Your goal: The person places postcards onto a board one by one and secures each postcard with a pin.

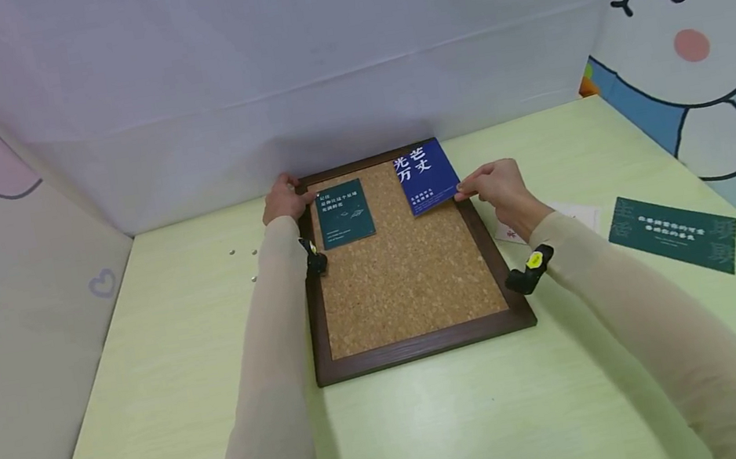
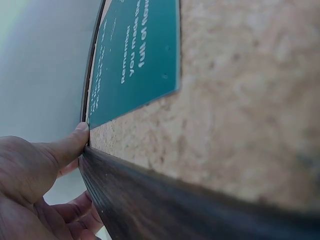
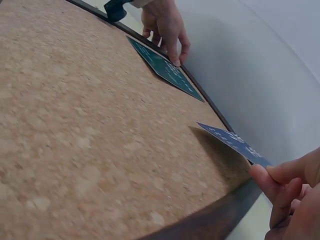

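Corkboard: a rectangular tan corkboard in a dark brown frame (image 1: pixel 412 286) lies on the pale yellow-green table (image 1: pixel 154 420), its top side near the white cloth backdrop (image 1: pixel 312 47).
Left hand: the left hand (image 1: pixel 284 201) grips the board's upper left edge, thumb on top by the card's corner, other fingers bent along the outer side.
Green card: a small dark green card with white lettering (image 1: pixel 345 214) lies upright on the cork's upper left.
Right hand: the right hand (image 1: pixel 500 184) pinches the lower right corner of the blue card between thumb and fingers.
Blue card: a deep blue card with white characters (image 1: pixel 427 177) slants over the board's upper right corner, part of it raised above the cork.
Right of board: a pale card (image 1: pixel 580 215), partly behind the right arm; beside it, a long green card (image 1: pixel 674 234).
Left of board: tiny silvery pieces (image 1: pixel 232 252), too small to identify.
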The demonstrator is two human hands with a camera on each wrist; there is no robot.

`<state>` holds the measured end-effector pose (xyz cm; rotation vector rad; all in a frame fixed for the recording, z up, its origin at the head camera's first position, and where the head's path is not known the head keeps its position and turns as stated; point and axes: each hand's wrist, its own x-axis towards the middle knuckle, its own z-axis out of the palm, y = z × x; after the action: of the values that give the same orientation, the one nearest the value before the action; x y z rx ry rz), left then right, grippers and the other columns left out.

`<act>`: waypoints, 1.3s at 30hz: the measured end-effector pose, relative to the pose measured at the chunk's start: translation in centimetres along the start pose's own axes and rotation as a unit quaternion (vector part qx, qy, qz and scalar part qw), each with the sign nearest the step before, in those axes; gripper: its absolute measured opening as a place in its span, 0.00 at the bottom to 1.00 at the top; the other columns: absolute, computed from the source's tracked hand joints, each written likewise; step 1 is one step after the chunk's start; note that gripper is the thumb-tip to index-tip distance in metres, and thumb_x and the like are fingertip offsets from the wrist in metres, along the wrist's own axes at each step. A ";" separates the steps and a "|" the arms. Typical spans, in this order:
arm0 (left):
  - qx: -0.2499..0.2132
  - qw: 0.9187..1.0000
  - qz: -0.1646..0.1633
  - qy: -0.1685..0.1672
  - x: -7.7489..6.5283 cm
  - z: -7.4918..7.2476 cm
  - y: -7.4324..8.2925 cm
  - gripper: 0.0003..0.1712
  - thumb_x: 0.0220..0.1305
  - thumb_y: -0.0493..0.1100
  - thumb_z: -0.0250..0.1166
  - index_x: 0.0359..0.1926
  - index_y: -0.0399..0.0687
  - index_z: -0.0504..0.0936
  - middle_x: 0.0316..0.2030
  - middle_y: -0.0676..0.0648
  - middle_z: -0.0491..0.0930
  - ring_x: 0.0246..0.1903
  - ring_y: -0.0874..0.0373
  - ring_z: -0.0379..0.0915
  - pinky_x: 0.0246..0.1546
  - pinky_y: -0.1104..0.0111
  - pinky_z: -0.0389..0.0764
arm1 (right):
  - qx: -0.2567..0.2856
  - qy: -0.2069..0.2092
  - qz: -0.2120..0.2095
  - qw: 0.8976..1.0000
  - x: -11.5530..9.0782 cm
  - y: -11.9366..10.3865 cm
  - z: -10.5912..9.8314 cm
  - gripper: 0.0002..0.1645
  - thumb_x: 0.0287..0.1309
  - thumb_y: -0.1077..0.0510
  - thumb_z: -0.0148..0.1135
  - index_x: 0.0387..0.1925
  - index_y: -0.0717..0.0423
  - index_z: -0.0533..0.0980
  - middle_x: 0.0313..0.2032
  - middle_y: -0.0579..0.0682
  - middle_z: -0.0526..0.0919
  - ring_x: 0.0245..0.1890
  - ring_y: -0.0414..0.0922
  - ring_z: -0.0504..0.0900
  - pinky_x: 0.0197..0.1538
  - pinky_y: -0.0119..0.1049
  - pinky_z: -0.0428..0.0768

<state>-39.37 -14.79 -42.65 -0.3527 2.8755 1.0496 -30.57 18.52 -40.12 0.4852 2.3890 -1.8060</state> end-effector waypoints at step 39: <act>-0.005 1.000 -0.003 0.000 -0.1 0.1 -0.2 0.27 0.69 0.53 0.61 0.63 0.50 0.67 0.52 0.40 0.77 0.39 0.48 0.68 0.34 0.61 0.66 | -0.219 0.055 -0.010 0.974 -0.5 1.1 4.0 0.10 0.60 0.54 0.64 0.34 0.57 0.83 0.29 0.52 0.88 0.34 0.48 0.82 0.30 0.37 0.69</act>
<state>-39.26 -14.90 -42.81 -0.3611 2.8690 1.0636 -30.19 14.90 -42.15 0.5164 2.7632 -1.2218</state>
